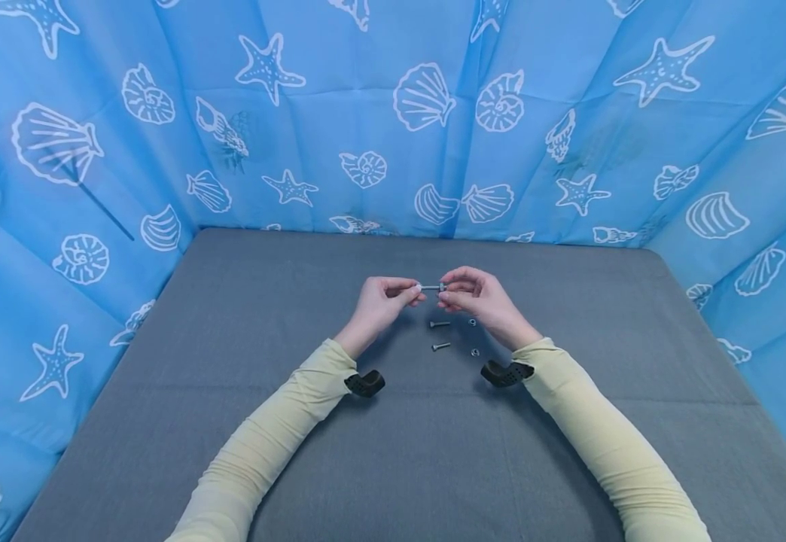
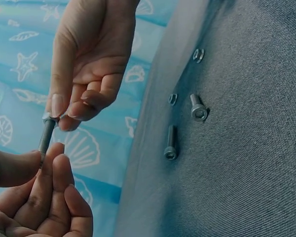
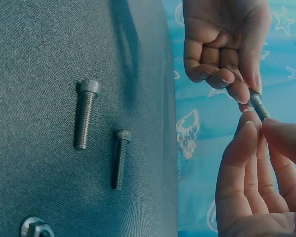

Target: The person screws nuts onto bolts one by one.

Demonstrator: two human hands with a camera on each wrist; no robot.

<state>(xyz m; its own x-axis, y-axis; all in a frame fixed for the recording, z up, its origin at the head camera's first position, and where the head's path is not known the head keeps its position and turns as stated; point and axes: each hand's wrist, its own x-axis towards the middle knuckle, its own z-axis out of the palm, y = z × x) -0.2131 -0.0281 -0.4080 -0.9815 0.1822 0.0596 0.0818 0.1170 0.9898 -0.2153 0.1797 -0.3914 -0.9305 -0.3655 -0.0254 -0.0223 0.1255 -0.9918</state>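
Above the table, my left hand [image 1: 385,307] pinches a metal bolt [image 1: 430,287] by its head end between thumb and fingers. The shank points right, toward my right hand [image 1: 484,302]. There the thumb and fingertips pinch a small nut [image 2: 50,118] at the bolt's far end. In the right wrist view the threaded shank [image 3: 259,107] shows between both hands' fingertips. The bolt's head is mostly hidden by the left fingers. Below the hands lie two socket-head bolts, one farther back [image 1: 440,324] and one nearer [image 1: 441,347].
Two loose nuts, a back one [image 1: 472,322] and a front one [image 1: 475,352], lie right of the bolts on the grey cloth-covered table [image 1: 393,459]. Each wrist carries a black camera mount, left [image 1: 364,384] and right [image 1: 507,374]. A blue shell-print curtain [image 1: 366,113] surrounds the table's back and sides.
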